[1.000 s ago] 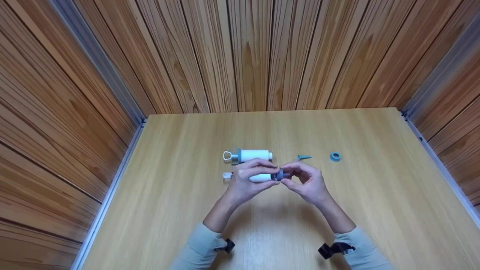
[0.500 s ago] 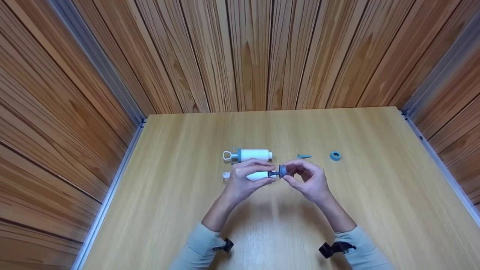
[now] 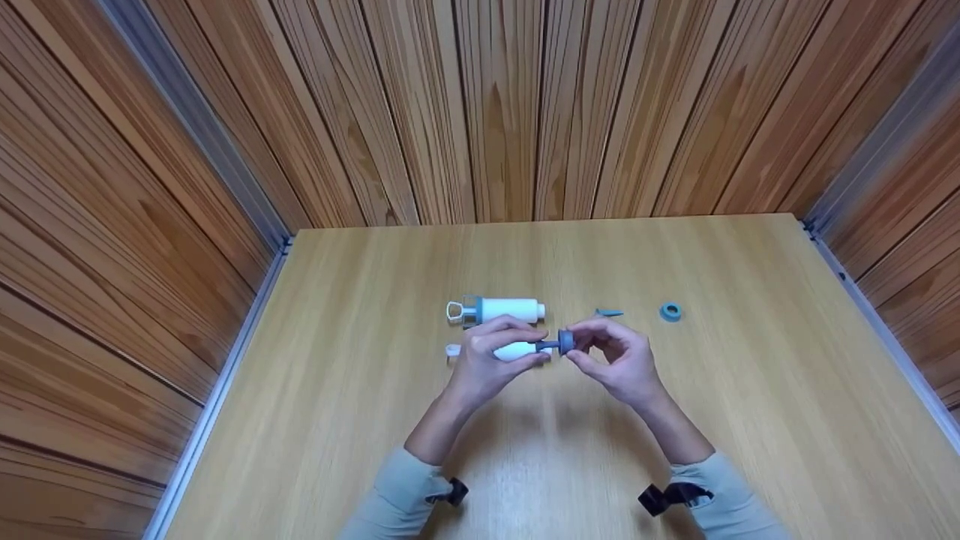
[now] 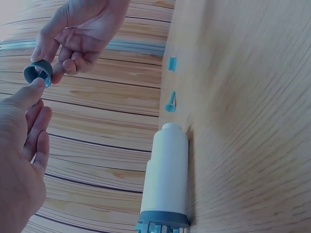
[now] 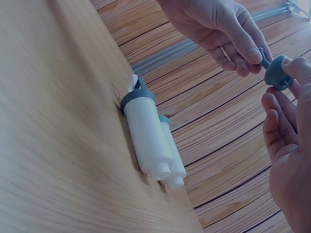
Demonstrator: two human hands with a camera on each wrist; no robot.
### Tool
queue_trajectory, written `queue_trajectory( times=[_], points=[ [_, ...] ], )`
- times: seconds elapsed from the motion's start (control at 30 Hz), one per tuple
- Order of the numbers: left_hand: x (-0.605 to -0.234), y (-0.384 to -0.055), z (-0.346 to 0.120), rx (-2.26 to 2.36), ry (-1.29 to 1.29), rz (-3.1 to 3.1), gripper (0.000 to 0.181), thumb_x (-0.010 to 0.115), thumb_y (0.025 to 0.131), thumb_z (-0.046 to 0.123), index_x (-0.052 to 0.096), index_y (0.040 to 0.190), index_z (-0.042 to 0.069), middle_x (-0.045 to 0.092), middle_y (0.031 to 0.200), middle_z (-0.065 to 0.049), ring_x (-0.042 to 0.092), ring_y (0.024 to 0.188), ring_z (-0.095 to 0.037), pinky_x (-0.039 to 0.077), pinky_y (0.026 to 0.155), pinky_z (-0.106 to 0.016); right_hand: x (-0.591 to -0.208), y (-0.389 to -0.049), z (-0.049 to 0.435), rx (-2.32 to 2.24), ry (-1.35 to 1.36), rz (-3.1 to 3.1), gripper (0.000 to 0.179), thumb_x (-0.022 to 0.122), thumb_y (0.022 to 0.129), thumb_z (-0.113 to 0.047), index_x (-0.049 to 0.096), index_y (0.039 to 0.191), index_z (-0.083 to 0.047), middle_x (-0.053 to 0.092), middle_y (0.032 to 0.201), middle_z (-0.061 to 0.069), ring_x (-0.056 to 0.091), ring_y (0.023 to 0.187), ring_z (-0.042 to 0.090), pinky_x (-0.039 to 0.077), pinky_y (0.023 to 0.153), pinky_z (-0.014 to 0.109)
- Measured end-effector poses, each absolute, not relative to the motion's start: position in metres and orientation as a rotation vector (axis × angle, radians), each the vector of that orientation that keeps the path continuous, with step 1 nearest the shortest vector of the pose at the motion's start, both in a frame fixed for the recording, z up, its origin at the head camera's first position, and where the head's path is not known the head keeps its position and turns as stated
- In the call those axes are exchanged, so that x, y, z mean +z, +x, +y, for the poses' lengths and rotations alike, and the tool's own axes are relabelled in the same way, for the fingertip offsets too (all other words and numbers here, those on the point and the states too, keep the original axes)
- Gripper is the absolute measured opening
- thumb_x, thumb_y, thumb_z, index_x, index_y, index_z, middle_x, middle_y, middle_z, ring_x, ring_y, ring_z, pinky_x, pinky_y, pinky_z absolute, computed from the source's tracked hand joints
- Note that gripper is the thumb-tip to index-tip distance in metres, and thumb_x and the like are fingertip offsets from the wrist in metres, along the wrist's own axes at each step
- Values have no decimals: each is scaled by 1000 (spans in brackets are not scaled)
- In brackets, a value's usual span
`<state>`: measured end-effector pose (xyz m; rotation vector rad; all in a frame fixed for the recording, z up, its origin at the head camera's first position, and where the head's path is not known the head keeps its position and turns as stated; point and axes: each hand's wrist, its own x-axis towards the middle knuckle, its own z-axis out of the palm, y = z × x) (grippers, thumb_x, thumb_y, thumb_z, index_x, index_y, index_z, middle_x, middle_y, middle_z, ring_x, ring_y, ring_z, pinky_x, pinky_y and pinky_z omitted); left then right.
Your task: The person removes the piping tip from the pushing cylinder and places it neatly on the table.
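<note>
In the head view, my right hand (image 3: 616, 361) pinches a dark blue-grey ring-shaped cap (image 3: 566, 342) by its rim. My left hand (image 3: 484, 358) pinches a slim blue-grey stem (image 3: 547, 346) that reaches to the cap's left side. The right wrist view has the stem (image 5: 264, 58) meeting the cap (image 5: 278, 73), both raised off the table. Inside the cap (image 4: 44, 77), part of the stem piece is hidden by fingers in the left wrist view. Behind the left hand lies a white cylinder (image 3: 517, 351), partly covered.
A second white cylinder (image 3: 510, 309) with a blue-grey collar and loop handle lies behind the hands. Farther right on the wooden table (image 3: 360, 390) are a small blue-green nozzle (image 3: 610, 313) and a blue-green ring (image 3: 670, 313). Wooden walls enclose the back and sides.
The cap and right hand have shifted slightly right and the left fingers slightly left, so more of the stem shows between them. Over the last half second the hands have barely moved.
</note>
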<state>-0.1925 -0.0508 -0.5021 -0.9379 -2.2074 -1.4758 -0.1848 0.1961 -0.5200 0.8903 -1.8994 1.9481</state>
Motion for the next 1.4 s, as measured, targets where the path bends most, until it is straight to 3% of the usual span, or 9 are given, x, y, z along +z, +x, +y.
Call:
queue_trajectory(
  times=[0.73, 1.13, 1.4],
  points=[
    [-503, -190, -49, -1530, -860, -2214, 29, 95, 90, 8, 88, 118, 4, 85, 112, -10, 81, 108, -27, 66, 101, -31, -526, -185, 227, 1927, 761, -1863, 37, 68, 82, 36, 66, 117, 25, 81, 110, -11, 74, 95, 1, 62, 85, 15],
    [-506, -189, -31, -1581, -769, -2292, 25, 92, 94, 12, 88, 119, 10, 86, 114, -6, 81, 109, -24, 63, 103, -31, -534, -182, 255, 1944, 686, -1817, 29, 71, 90, 28, 66, 118, 26, 83, 111, -9, 76, 96, 3, 63, 86, 15],
    [-511, -192, -13, -1634, -768, -2325, 24, 92, 95, 13, 88, 118, 9, 86, 111, -7, 82, 106, -21, 63, 103, -29, -540, -180, 269, 1947, 616, -1811, 31, 67, 87, 33, 64, 117, 28, 84, 109, -9, 77, 95, 2, 62, 84, 14]
  ],
)
